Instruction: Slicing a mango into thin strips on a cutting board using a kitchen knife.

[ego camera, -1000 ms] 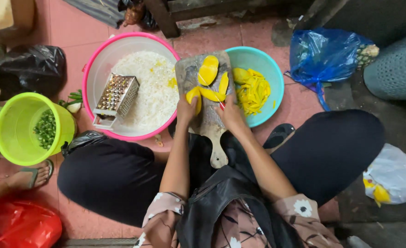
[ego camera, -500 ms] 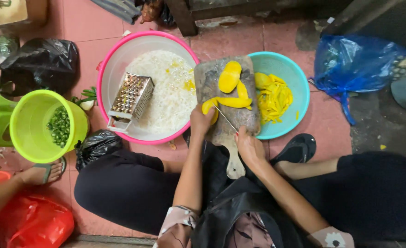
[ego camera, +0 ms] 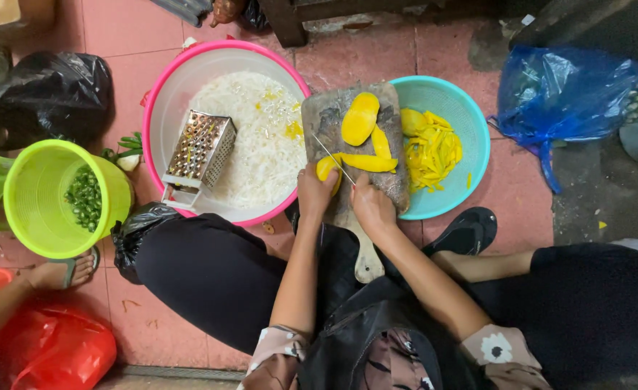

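The right hand point(ego camera: 372, 206) is clenched around the handle of a thin knife point(ego camera: 333, 159), whose blade angles across the near edge of the wooden cutting board point(ego camera: 326, 115). The left hand point(ego camera: 315, 191) curls its fingers down on the end of a long yellow fruit slice point(ego camera: 362, 162), pinning it. 2 more yellow slices point(ego camera: 360, 118) lie toward the board's far edge. A teal basket point(ego camera: 471, 123) of yellow shreds touches the board's right side; a pink basin point(ego camera: 182, 72) with a metal grater point(ego camera: 200, 155) sits left. The knife handle is hidden.
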